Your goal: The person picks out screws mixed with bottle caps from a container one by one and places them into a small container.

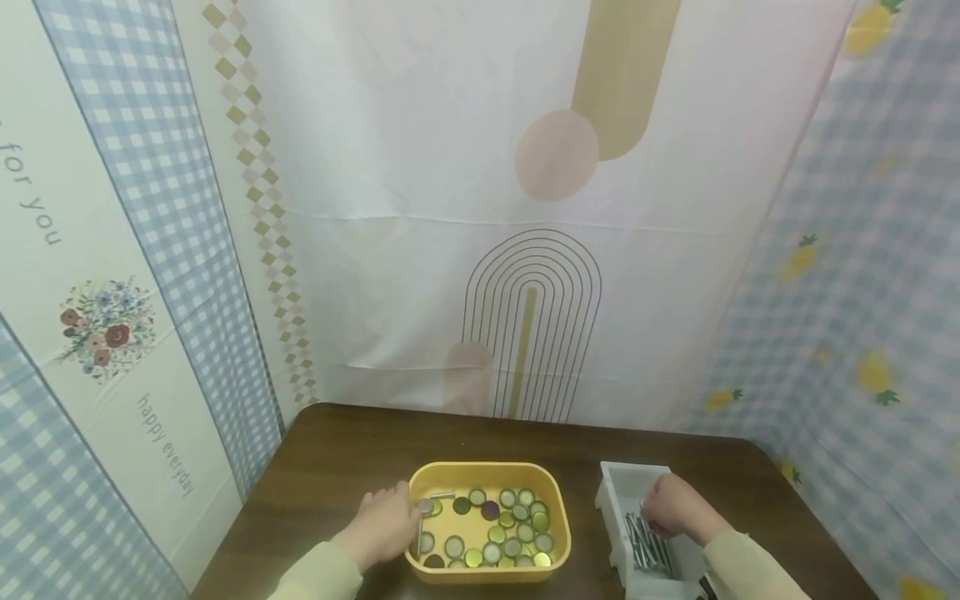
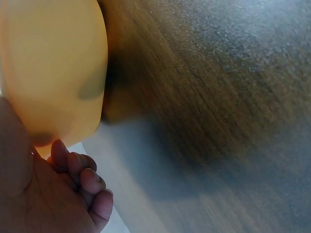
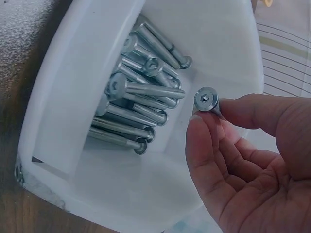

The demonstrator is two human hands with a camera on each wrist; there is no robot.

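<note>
A yellow plastic tray (image 1: 564,533) holds many bottle caps (image 1: 491,552), some gold, some grey and a few dark. My left hand (image 1: 386,521) is at its left rim; in the left wrist view the fingers (image 2: 92,180) curl against the tray's outer wall (image 2: 58,63), gripping it. My right hand (image 1: 678,504) is over a white bin (image 1: 637,475) of metal bolts (image 1: 645,542). Between thumb and forefinger it pinches one bolt (image 3: 206,99), whose round socket head faces the right wrist camera. The other bolts (image 3: 141,90) lie in a heap beside it.
A short metal rod (image 1: 442,496) lies in the tray's far left corner. The tray and bin stand side by side on a dark brown table (image 1: 345,442), with a gap between them. Printed cloths (image 1: 390,292) hang behind and at both sides.
</note>
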